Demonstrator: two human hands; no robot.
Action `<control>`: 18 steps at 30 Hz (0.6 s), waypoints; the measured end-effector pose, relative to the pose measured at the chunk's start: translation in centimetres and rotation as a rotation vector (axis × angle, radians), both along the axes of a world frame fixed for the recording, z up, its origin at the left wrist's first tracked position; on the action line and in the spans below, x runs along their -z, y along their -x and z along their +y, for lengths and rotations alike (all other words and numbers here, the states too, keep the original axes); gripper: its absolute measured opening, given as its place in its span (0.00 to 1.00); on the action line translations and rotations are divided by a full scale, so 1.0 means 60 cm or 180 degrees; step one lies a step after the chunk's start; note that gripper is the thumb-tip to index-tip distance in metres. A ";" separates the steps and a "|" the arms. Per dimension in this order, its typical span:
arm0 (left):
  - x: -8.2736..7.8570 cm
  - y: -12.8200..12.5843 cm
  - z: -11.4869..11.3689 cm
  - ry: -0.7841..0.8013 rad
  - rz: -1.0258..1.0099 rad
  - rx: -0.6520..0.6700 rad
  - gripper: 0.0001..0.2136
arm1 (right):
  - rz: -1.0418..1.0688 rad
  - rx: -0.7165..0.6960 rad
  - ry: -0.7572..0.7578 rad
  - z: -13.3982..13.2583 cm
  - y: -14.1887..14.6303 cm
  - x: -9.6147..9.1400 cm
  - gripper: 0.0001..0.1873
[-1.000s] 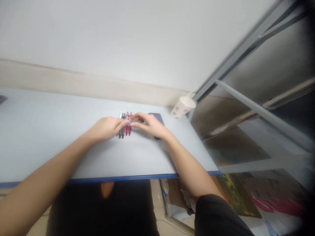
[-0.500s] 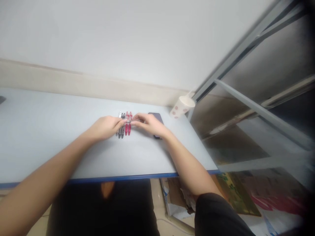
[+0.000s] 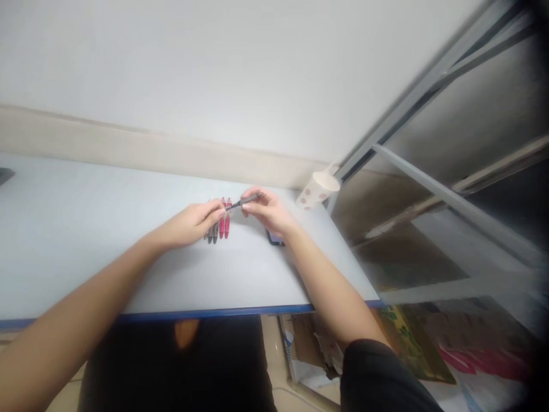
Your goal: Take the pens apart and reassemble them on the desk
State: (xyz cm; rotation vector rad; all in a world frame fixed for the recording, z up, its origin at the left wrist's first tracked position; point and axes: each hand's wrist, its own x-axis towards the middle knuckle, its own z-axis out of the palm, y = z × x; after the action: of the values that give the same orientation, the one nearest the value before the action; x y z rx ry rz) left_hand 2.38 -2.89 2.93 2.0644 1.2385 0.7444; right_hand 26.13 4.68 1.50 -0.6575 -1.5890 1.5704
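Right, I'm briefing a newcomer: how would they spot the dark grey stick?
On the pale blue table, find the bare left hand and right hand. The slim dark grey stick spans between them. Unlike the slim red pens and grey pens lying in a row, it is held crosswise.

It looks like a lived-in room, maybe a home or dormitory: here's a long pale-blue counter with a darker blue edge, a plain white wall behind, a grey metal frame alongside, brown cardboard stowed below.
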 end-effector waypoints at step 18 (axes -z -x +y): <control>0.017 0.000 0.005 -0.0353 0.0174 -0.0138 0.20 | -0.0252 0.1537 -0.0721 -0.005 0.012 -0.014 0.21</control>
State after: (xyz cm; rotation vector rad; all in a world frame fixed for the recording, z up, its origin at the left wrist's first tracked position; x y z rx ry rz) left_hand 2.37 -2.58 1.91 2.1663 1.3025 0.7976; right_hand 25.42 4.36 2.33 -0.9048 -1.4947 1.0072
